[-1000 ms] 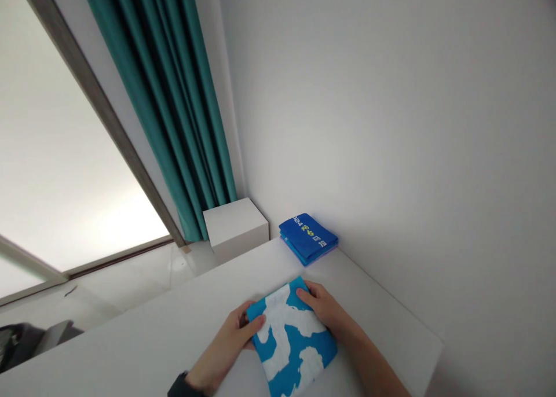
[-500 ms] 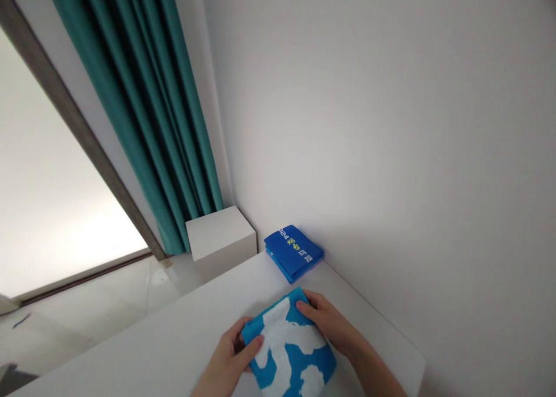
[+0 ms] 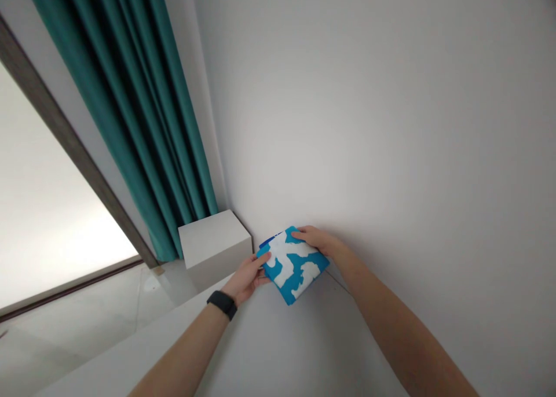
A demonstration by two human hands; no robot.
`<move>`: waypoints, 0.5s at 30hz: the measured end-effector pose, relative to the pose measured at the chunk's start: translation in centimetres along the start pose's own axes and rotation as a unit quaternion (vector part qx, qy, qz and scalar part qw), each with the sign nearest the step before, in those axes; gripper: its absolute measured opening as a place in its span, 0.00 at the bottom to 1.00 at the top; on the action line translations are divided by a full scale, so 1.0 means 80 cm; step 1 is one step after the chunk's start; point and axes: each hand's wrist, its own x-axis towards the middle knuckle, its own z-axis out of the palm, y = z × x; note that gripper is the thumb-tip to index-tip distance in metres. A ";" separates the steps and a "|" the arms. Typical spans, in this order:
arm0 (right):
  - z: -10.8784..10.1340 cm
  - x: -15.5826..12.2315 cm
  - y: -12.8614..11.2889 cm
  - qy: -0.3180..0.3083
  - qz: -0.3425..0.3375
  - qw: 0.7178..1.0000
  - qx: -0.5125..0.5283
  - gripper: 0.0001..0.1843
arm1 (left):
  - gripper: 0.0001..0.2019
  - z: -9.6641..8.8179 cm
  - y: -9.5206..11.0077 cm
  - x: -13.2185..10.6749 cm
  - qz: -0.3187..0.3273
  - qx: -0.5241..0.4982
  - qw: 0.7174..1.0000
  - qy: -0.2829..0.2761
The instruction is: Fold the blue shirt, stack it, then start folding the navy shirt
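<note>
A folded bright-blue cloth piece (image 3: 296,265) with a large white print is held flat between both hands, tilted over the far corner of the white table (image 3: 278,350). My left hand (image 3: 248,276) grips its left edge, thumb on top and fingers underneath. My right hand (image 3: 316,238) pinches its upper right edge, thumb on the print. Behind and mostly beneath it, only a sliver of a darker-blue folded cloth piece (image 3: 270,240) shows. Whether the two pieces touch cannot be made out.
A white box-like cabinet (image 3: 217,235) stands beyond the table's far left edge, below a green curtain (image 3: 143,96). The white wall (image 3: 369,125) runs along the table's right side. Pale floor tiles (image 3: 99,310) and a bright framed panel (image 3: 39,183) lie left.
Both hands have carried the bright-blue cloth piece forward, away from me, over the darker-blue piece, which it now mostly covers. My forearms are stretched farther out, and the view has shifted slightly.
</note>
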 end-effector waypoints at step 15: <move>-0.009 0.015 0.035 0.131 -0.007 0.974 -0.186 0.15 | 0.09 -0.019 -0.014 0.047 -0.043 -0.024 0.999 0.007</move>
